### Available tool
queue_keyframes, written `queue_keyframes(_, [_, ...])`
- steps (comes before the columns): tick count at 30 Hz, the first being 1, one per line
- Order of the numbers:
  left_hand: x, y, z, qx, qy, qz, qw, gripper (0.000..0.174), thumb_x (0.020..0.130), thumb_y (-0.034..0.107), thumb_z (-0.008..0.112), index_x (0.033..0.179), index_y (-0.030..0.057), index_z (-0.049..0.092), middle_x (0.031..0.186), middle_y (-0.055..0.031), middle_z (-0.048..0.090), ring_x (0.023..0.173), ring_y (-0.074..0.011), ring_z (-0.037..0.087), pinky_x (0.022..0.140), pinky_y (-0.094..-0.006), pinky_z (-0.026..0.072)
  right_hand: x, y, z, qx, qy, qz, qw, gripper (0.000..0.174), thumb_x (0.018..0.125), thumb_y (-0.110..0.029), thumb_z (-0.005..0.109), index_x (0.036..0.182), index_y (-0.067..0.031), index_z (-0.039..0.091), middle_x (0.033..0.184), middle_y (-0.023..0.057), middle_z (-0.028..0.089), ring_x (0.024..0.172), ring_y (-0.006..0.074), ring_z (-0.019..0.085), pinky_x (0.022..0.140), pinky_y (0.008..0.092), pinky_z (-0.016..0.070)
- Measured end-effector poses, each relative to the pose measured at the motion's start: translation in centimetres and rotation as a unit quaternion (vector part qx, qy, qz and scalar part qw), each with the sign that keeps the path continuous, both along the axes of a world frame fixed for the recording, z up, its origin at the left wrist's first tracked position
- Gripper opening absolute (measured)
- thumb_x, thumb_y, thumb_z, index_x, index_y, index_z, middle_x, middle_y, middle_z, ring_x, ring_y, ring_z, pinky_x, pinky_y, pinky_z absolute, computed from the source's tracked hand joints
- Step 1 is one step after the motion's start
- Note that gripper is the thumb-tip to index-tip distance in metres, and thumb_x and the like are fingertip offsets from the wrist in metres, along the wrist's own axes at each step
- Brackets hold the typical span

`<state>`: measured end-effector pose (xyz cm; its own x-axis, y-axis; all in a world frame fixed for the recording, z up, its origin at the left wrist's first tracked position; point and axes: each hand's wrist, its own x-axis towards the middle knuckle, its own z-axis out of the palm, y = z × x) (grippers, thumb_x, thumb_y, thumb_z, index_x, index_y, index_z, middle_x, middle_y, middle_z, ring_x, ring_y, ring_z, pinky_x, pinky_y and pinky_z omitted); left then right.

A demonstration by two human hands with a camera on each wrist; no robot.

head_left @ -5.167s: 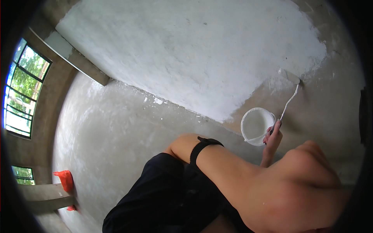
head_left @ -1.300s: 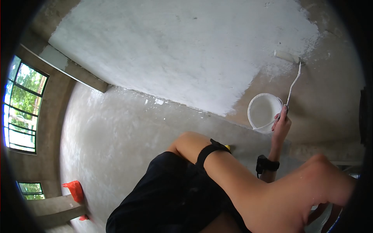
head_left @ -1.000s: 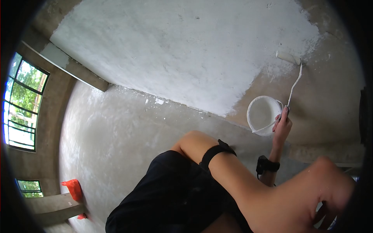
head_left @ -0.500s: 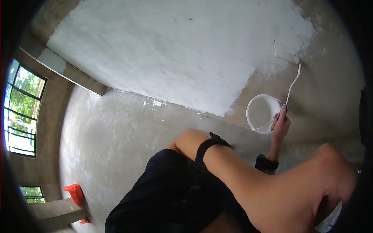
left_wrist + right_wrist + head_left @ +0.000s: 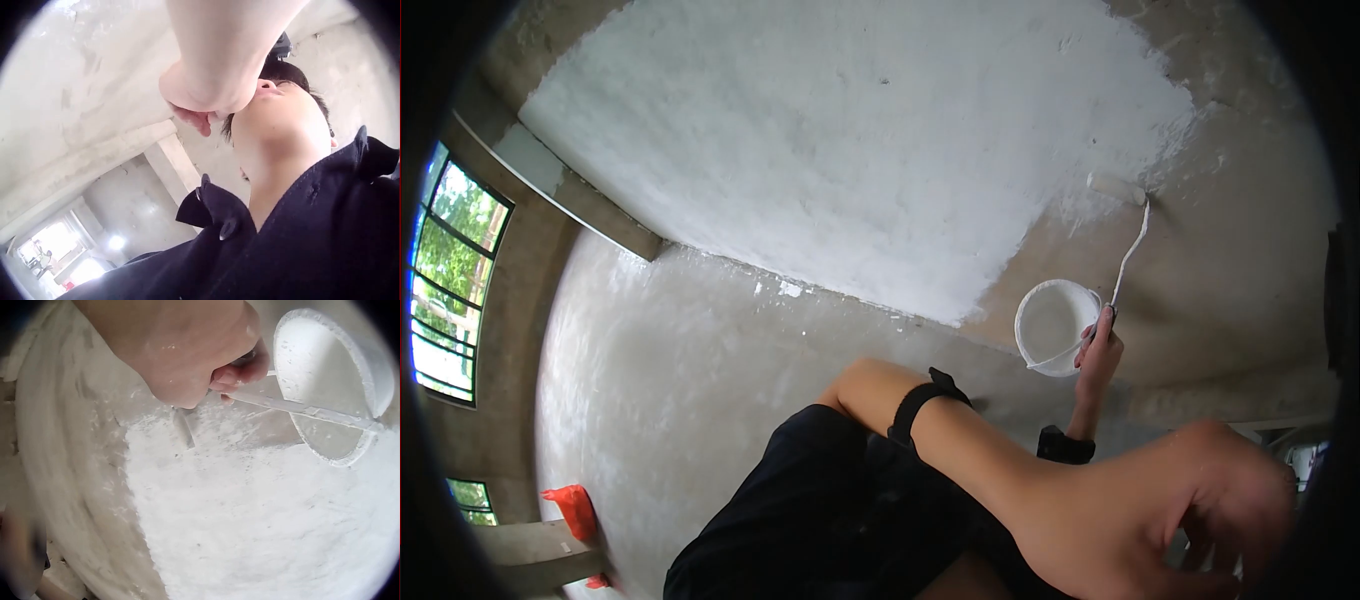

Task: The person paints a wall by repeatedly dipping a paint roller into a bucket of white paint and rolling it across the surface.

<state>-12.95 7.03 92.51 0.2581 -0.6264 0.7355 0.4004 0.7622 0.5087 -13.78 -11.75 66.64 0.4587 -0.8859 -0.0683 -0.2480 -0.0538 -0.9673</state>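
Observation:
My right hand (image 5: 1102,352) grips the handle of a paint roller (image 5: 1116,188) together with the wire bail of a white bucket (image 5: 1019,325). The roller's white sleeve lies at the ragged lower right edge of the white paint on the wall. In the right wrist view the bucket (image 5: 305,353) hangs tilted beside my fingers, pale paint inside, its coated bail (image 5: 300,409) running across the mouth. My left hand (image 5: 1238,480) is raised close to the head camera, fingers loosely bent. The left wrist view shows that hand (image 5: 187,100) bent beside the face, its fingertips partly hidden.
White paint covers much of the wall (image 5: 850,130); bare grey-brown plaster (image 5: 1220,260) borders it on the right. Paint spots mark the concrete floor (image 5: 700,370). A ledge with an orange-red bag (image 5: 575,512) stands at lower left, with windows (image 5: 458,260) beyond.
The roller and bucket have come down a little against the wall since half a second ago. My left hand has shifted inward, so its bent fingers show more; the head view has tilted slightly.

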Motion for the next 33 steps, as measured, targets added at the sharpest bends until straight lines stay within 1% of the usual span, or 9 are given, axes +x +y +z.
queue_keyframes(1, [0.3, 0.4, 0.5, 0.006, 0.074, -0.112, 0.991, 0.011, 0.084, 0.001, 0.062, 0.094, -0.0023, 0.063, 0.083, -0.0095, 0.065, 0.074, -0.0145, 0.064, 0.061, -0.0227, 0.0482, 0.0, -0.1, -0.2, 0.0, -0.001, 0.0, 1.0, 0.059, 0.099, -0.051, 0.048, 0.063, -0.0047, 0.049, 0.044, -0.0033, 0.033, 0.034, 0.0067, 0.03, 0.034, 0.0245, 0.0238])
queue_keyframes(2, [0.4, 0.6, 0.9, 0.012, 0.146, -0.222, 0.964, 0.028, 0.085, -0.003, 0.06, 0.112, -0.0073, 0.066, 0.099, -0.0147, 0.071, 0.089, -0.0166, 0.069, 0.071, -0.0251, 0.0541, 0.0, -0.2, -0.4, 0.001, -0.004, 0.001, 1.0, 0.058, 0.099, -0.051, 0.048, 0.063, -0.0048, 0.049, 0.044, -0.0032, 0.033, 0.034, 0.0065, 0.03, 0.034, 0.0246, 0.0233])
queue_keyframes(5, [-1.5, -0.1, 0.3, 0.0, 0.135, -0.228, 0.964, 0.028, 0.085, -0.003, 0.059, 0.112, -0.0074, 0.066, 0.099, -0.0149, 0.071, 0.089, -0.0168, 0.069, 0.072, -0.0253, 0.0541, 0.1, -0.3, -0.4, -0.001, -0.005, 0.005, 1.0, 0.057, 0.099, -0.05, 0.048, 0.064, -0.005, 0.049, 0.044, -0.0032, 0.033, 0.034, 0.0061, 0.03, 0.034, 0.0245, 0.0226])
queue_keyframes(12, [-1.0, -0.4, -0.2, -0.031, 0.101, -0.224, 0.969, 0.029, 0.085, -0.004, 0.058, 0.113, -0.0076, 0.065, 0.101, -0.0154, 0.071, 0.091, -0.0177, 0.069, 0.073, -0.026, 0.0541, 0.1, -0.3, -0.3, -0.014, -0.006, 0.005, 1.0, 0.056, 0.099, -0.05, 0.049, 0.064, -0.0056, 0.05, 0.046, -0.0034, 0.033, 0.035, 0.0056, 0.029, 0.035, 0.0241, 0.0222])
queue_keyframes(17, [-1.0, -0.9, -0.3, -0.038, 0.093, -0.224, 0.969, 0.029, 0.085, -0.004, 0.057, 0.113, -0.0078, 0.065, 0.102, -0.0158, 0.071, 0.091, -0.0183, 0.069, 0.074, -0.0265, 0.054, 0.2, -0.2, -0.1, 0.003, -0.011, 0.006, 1.0, 0.057, 0.099, -0.05, 0.049, 0.064, -0.0056, 0.05, 0.046, -0.0035, 0.033, 0.035, 0.0056, 0.029, 0.035, 0.0241, 0.0222])
queue_keyframes(19, [-1.0, -1.1, -0.3, -0.04, 0.091, -0.223, 0.97, 0.029, 0.085, -0.005, 0.057, 0.114, -0.0079, 0.065, 0.102, -0.0159, 0.071, 0.092, -0.0185, 0.069, 0.074, -0.0266, 0.054, 0.3, -0.3, -0.2, 0.004, -0.012, 0.008, 1.0, 0.057, 0.099, -0.051, 0.049, 0.064, -0.0055, 0.049, 0.046, -0.0036, 0.033, 0.035, 0.0056, 0.03, 0.035, 0.0241, 0.0221])
queue_keyframes(21, [-0.9, -1.2, -0.2, -0.041, 0.088, -0.222, 0.97, 0.03, 0.085, -0.005, 0.057, 0.114, -0.008, 0.065, 0.103, -0.0161, 0.07, 0.092, -0.0187, 0.069, 0.075, -0.0268, 0.054, 0.4, -0.4, -0.3, -0.005, 0.003, 0.002, 1.0, 0.057, 0.1, -0.048, 0.049, 0.063, -0.0035, 0.05, 0.044, -0.001, 0.037, 0.033, 0.0076, 0.033, 0.034, 0.027, 0.024])
queue_keyframes(25, [-0.6, -1.3, -0.3, -0.04, 0.086, -0.218, 0.971, 0.03, 0.086, -0.005, 0.056, 0.114, -0.0081, 0.064, 0.104, -0.0164, 0.07, 0.093, -0.0192, 0.069, 0.076, -0.0272, 0.054, 0.5, -0.2, 0.0, 0.015, -0.006, 0.0, 1.0, 0.058, 0.1, -0.048, 0.048, 0.063, -0.0035, 0.05, 0.044, -0.0012, 0.037, 0.033, 0.0075, 0.032, 0.034, 0.0272, 0.0238])
queue_keyframes(33, [0.2, -1.4, -0.3, -0.034, 0.083, -0.216, 0.972, 0.031, 0.086, -0.006, 0.055, 0.115, -0.0084, 0.063, 0.106, -0.017, 0.07, 0.094, -0.0201, 0.068, 0.077, -0.028, 0.054, 0.4, -0.2, 0.2, 0.003, -0.004, 0.015, 1.0, 0.057, 0.1, -0.049, 0.048, 0.065, -0.0036, 0.05, 0.045, -0.0016, 0.036, 0.033, 0.0071, 0.032, 0.035, 0.0264, 0.024])
